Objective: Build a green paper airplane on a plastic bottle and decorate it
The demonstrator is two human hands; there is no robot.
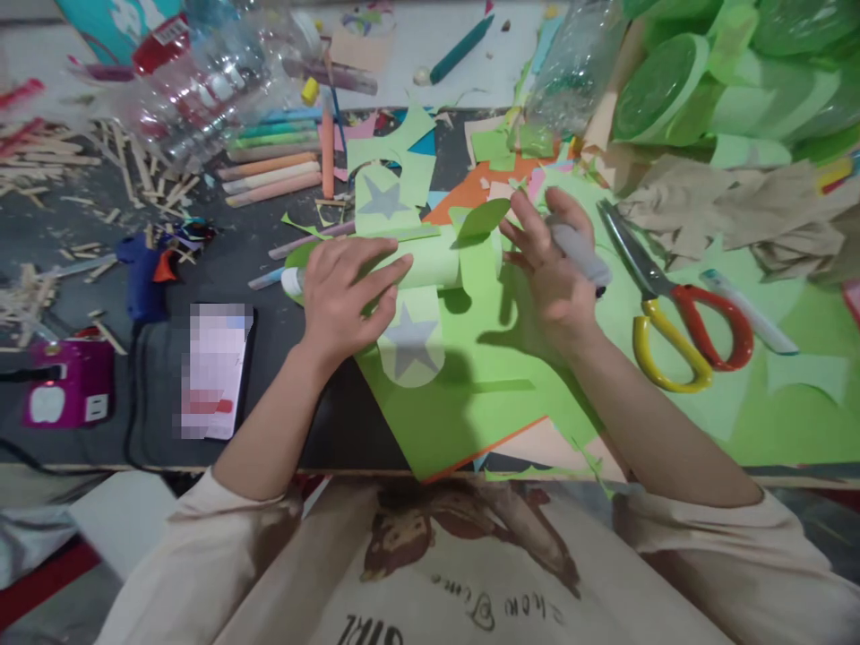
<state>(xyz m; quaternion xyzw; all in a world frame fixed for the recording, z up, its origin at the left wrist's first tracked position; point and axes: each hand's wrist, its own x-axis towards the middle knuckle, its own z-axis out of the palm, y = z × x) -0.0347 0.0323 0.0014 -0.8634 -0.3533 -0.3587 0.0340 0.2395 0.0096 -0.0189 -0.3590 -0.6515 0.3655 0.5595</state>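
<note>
A light green toy plane (pixel 436 262) made of a paper-covered tube lies on its side, with a white cap-like end at the left. Its two rounded wings carry grey stars, and a green tail fin (pixel 485 222) stands up at the right end. My left hand (pixel 349 291) is closed over the tube's left part, fingers across its top and thumb on the near side. Beside the tail is my right hand (pixel 554 278), its fingers spread and apart from the plane. A grey, rounded object (pixel 581 251) sits against the right hand; its kind is unclear.
Scissors (pixel 662 300) with red and yellow handles lie at right on green paper (pixel 511 403). At left are a phone (pixel 219 372), a blue glue gun (pixel 144 278) and a magenta box (pixel 71 383). Markers, paper scraps, wooden sticks and plastic bottles (pixel 221 81) crowd the back.
</note>
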